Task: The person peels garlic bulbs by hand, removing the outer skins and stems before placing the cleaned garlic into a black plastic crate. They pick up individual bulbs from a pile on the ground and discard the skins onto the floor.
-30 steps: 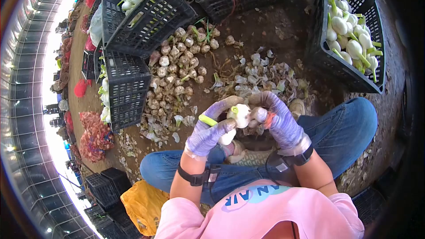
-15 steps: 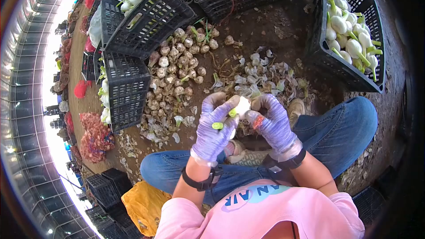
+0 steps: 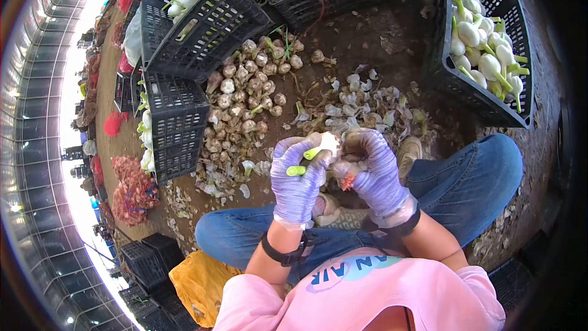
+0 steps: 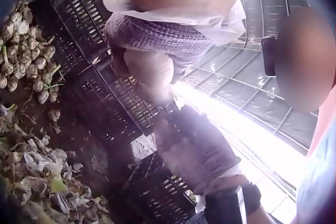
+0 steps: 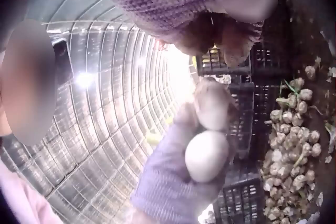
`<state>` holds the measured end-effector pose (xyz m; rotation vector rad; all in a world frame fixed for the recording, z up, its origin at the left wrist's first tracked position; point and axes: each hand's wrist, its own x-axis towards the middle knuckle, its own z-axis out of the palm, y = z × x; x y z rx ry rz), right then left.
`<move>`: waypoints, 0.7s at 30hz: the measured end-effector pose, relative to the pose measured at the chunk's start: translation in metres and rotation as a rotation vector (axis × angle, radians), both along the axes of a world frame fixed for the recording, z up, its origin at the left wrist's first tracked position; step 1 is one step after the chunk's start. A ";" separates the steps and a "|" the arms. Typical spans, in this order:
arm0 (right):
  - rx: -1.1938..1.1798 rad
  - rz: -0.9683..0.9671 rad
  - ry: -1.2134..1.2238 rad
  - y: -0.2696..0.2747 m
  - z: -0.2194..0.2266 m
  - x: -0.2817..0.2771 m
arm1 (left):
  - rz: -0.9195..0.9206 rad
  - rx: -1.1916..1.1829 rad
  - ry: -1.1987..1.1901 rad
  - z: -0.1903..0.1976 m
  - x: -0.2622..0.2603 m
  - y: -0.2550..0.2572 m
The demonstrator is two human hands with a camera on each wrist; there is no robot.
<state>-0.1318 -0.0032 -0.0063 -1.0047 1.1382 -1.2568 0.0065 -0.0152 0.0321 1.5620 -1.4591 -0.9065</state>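
In the head view my gloved left hand (image 3: pixel 295 181) grips two garlic bulbs, their cut green stems (image 3: pixel 296 171) poking out between the fingers. One white garlic bulb (image 3: pixel 329 142) faces the right hand. The right wrist view shows a smooth white bulb (image 5: pixel 207 157) in that grip, with a second, duller bulb (image 5: pixel 212 106) beyond it at the fingertips. My gloved right hand (image 3: pixel 378 178), an orange-red patch at its thumb, has curled fingers right beside the bulbs. Whether it pinches a bulb or its skin I cannot tell. Both hands appear above the crossed legs.
Unpeeled garlic (image 3: pixel 245 92) is heaped ahead to the left, beside loose skins (image 3: pixel 367 107). A black crate (image 3: pixel 490 101) of peeled bulbs stands at right. More black crates (image 3: pixel 177 116) line the left and back. A yellow bag (image 3: pixel 196 285) lies near the left knee.
The left hand has turned the bulbs, so both stems now point left toward the wearer. The right hand drew back slightly, then came in against the bulbs again with its thumb lower.
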 end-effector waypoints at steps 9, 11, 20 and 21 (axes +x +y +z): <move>0.132 -0.102 -0.176 -0.013 -0.010 -0.018 | -0.230 -0.139 -0.129 0.004 0.005 -0.001; 0.108 -0.142 -0.190 -0.018 -0.014 -0.024 | -0.287 -0.126 -0.093 0.004 0.014 -0.001; 0.206 0.020 -0.435 -0.016 -0.002 -0.035 | -0.198 -0.044 0.454 0.000 0.032 0.003; 0.184 0.108 -0.447 -0.012 0.005 -0.032 | -0.198 -0.065 0.328 0.002 0.032 0.002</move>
